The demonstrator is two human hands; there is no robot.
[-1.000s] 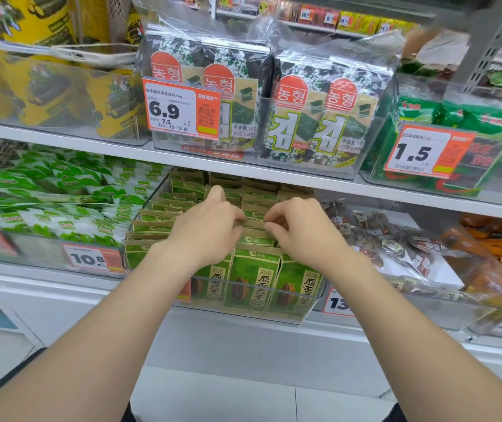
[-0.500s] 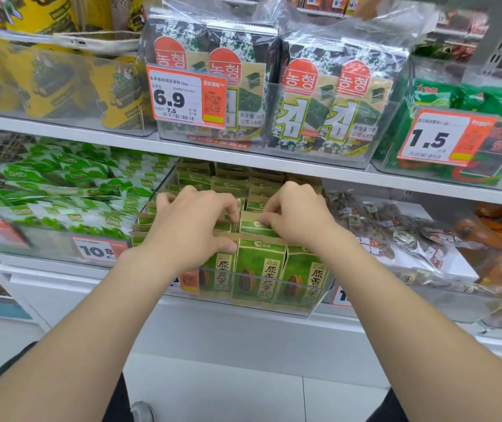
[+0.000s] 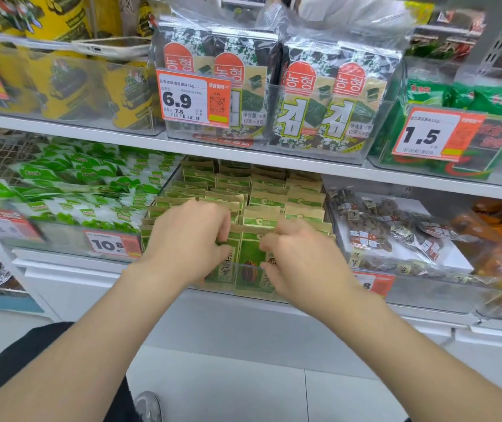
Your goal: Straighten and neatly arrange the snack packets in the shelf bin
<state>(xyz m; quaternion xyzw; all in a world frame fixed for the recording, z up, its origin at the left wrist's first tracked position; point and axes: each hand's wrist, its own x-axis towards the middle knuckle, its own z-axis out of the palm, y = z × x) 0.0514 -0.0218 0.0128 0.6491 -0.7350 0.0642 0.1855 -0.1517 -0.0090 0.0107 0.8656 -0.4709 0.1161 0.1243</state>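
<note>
- The snack packets (image 3: 269,202), green with brown paper tops, stand in rows inside a clear shelf bin (image 3: 252,292) on the lower shelf, under the shelf board (image 3: 243,153) that carries the seaweed packs (image 3: 319,95).
- The left hand (image 3: 189,239) has its fingers curled down over the tops of the front packets (image 3: 251,260) on the left of the bin. Motion blur hides exactly how many packets it grips.
- The right hand (image 3: 301,263) is curled too, with its fingertips pinching at the top and right edge of the same front row, close to the left hand.
- The step in hand looks like squaring up the front row against the bin's front wall.
- The front wall is low and the front packets rise well above it. A pull too far forward could tip one over the wall and onto the floor.
- The rows behind look packed and slightly uneven. If the front row is drawn away, those behind may lean and fall forward in a chain.
- A hard pinch could crease the paper tops, leaving the row looking untidy.
- The right wrist sits just in front of an orange price tag (image 3: 371,283), which a sideways sweep could knock loose.
- The bags of brown snacks (image 3: 395,233) lie just beside the bin on the right and could be nudged.
</note>
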